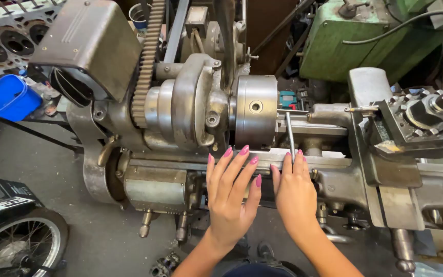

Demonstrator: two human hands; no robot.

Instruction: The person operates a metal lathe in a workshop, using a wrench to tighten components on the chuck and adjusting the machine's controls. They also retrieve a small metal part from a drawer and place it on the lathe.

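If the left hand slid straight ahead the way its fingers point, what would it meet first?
Most likely the lathe chuck. The left hand lies flat with fingertips at the chuck's lower edge, pointing up toward it. Depth is unclear: the fingers may instead be resting on the bed rail in front.

I am seeing a blue plastic bin [7,96] sitting at the upper left of the frame, just below a grey engine block [3,38] that is showing round bores. A toothed belt [147,54] is running down from the top edge beside a dark grey motor cover [88,43]. A green machine [355,41] is filling the upper right, with a black cable [401,26] looping over it. At the lower left a spoked wheel [19,246] is resting on the stained concrete floor [67,174]. A small teal box [287,97] is lying behind the machine bed.
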